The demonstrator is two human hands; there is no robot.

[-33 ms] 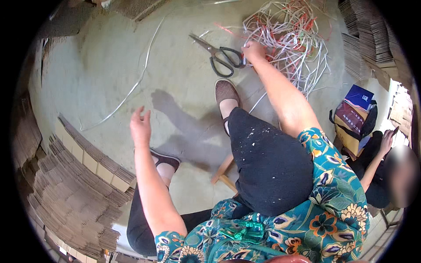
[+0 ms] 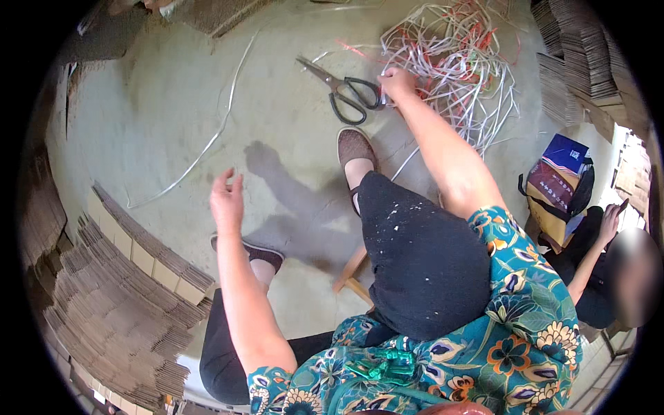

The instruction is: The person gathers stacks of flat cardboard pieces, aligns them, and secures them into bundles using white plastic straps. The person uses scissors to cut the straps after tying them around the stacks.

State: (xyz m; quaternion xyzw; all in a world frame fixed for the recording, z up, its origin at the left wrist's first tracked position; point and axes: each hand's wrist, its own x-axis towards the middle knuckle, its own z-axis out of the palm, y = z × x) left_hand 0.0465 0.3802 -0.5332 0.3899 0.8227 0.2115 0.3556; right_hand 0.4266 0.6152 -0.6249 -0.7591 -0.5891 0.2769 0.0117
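The left hand [image 2: 227, 204] is held empty above the floor [image 2: 173, 97], fingers loosely parted, perhaps for balance. Farther off, the right hand [image 2: 399, 83] is placed at the edge of the tangled straps [image 2: 462, 66], its fingers bent; whether one is pinched cannot be told. Beside it, black-handled scissors [image 2: 335, 84] are laid, handles toward that hand, presumably for easy reach

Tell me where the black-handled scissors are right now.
In the head view, the scissors lie on the floor above centre, just left of the right hand and beyond a brown shoe.
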